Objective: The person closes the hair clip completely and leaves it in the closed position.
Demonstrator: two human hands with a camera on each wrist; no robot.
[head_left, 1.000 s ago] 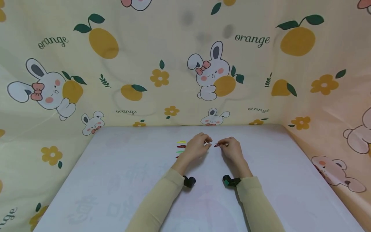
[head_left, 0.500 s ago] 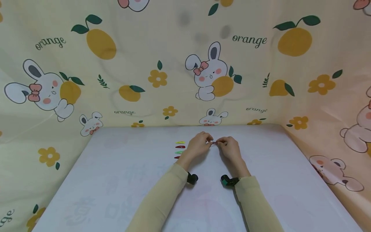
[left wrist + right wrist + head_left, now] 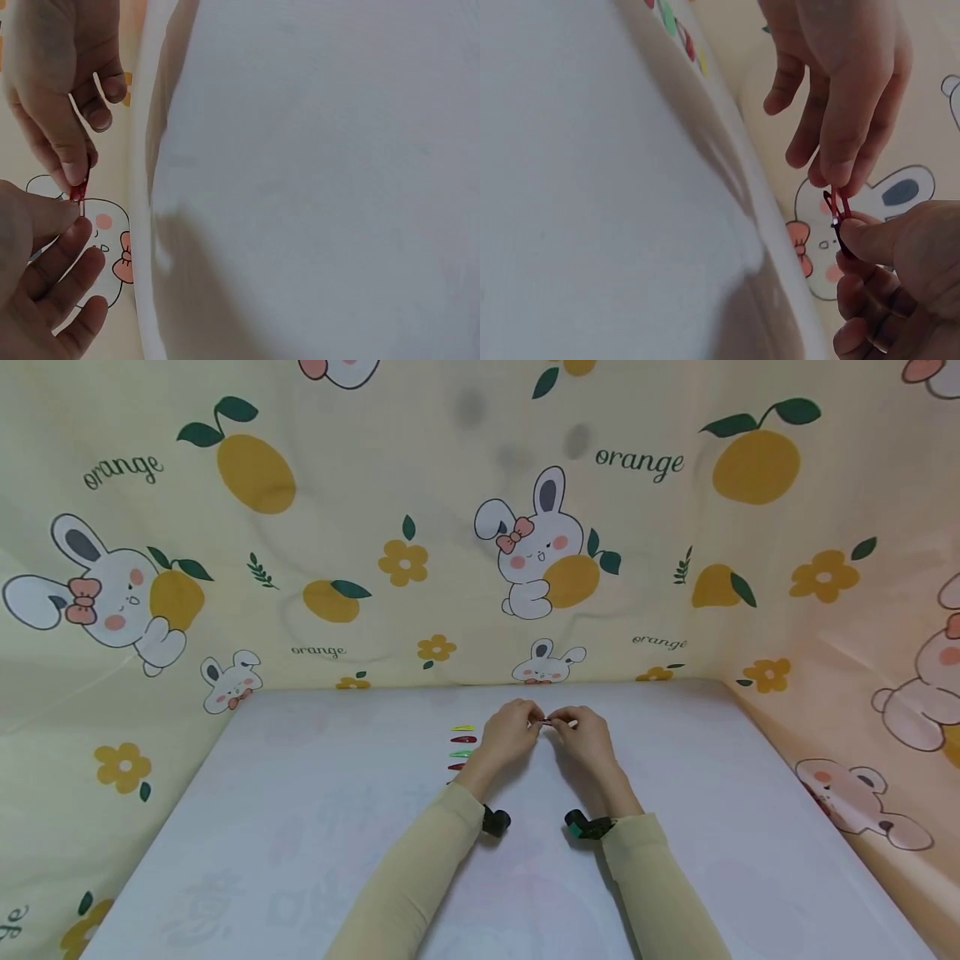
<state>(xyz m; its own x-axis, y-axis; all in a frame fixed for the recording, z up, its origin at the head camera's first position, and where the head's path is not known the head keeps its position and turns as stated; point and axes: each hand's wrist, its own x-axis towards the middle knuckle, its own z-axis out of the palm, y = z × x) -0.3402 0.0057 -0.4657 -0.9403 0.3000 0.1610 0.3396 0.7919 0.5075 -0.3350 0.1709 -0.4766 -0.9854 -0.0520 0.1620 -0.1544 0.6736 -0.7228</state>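
A dark red snap hair clip (image 3: 843, 219) is held between both hands above the far part of the table. My left hand (image 3: 512, 739) pinches one end of it with thumb and forefinger. My right hand (image 3: 590, 743) pinches the other end the same way. In the right wrist view the clip's thin metal strips stand apart. Only a sliver of the clip shows in the head view. Left of my left hand lie a yellow hair clip (image 3: 462, 727), a red hair clip (image 3: 463, 739), a green hair clip (image 3: 460, 753) and another red hair clip (image 3: 456, 767), partly hidden by the wrist.
The white table (image 3: 337, 810) stretches out on both sides of the forearms. A cloth curtain (image 3: 450, 468) printed with rabbits and oranges hangs behind and at the sides. Each wrist wears a small black camera, such as the left one (image 3: 496, 822).
The right hand has brought the clip leftward to the left hand, whose fingertips have taken its other end. Both hands now sit closer together, slightly farther from the body.
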